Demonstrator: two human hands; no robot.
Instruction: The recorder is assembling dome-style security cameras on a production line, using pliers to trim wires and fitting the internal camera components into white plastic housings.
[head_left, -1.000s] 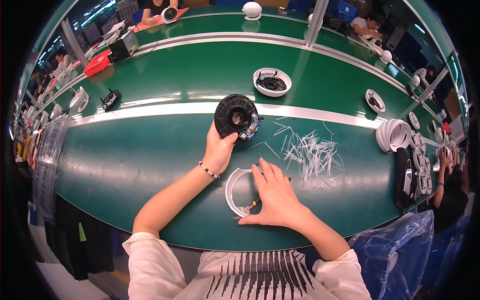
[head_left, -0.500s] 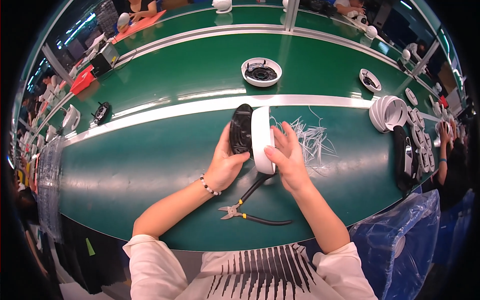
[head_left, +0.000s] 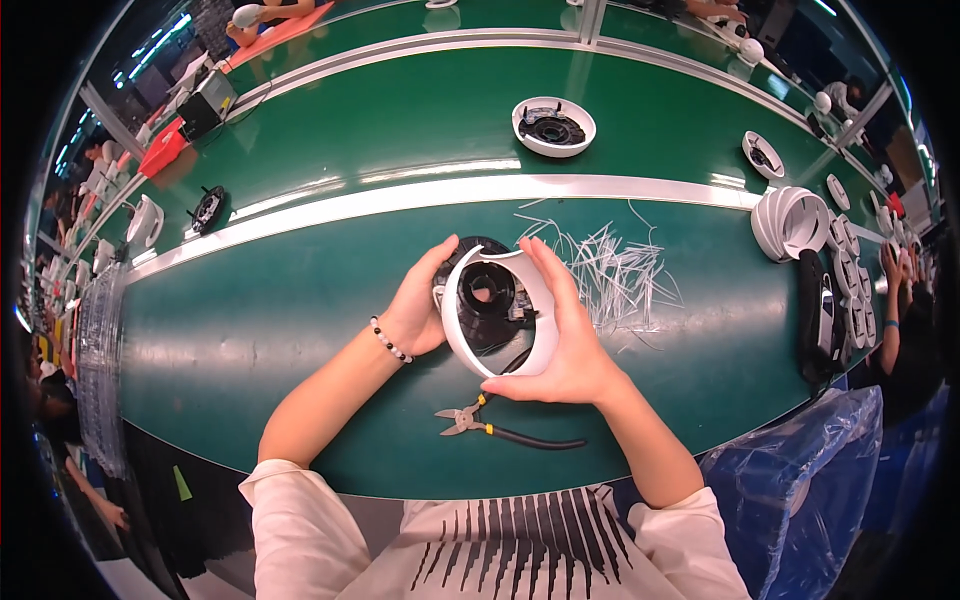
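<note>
My left hand (head_left: 412, 303) grips the edge of a round black plastic part (head_left: 490, 287) with a hole in its middle. In front of it, my right hand (head_left: 572, 345) holds a white ring-shaped housing (head_left: 452, 318) tilted, thumb below and fingers along its far right side. Through the ring's opening the black part shows; I cannot tell whether the two are seated together. Under them on the green bench (head_left: 250, 340) lies a pair of diagonal cutters (head_left: 520, 438), jaws apart, one handle partly hidden by the housing.
Thin white strips (head_left: 625, 275) lie scattered right of my hands. White rings (head_left: 785, 225) and a black case-like object (head_left: 817, 315) line the right side. White housings with black inserts (head_left: 553, 127) sit on the green conveyor; blue plastic bagging (head_left: 790, 490) hangs lower right.
The two parts have turned from edge-on so the ring's opening faces me, and the housing now overlaps the black part. My right hand has spread around the ring; the conveyor housing appears shifted right.
</note>
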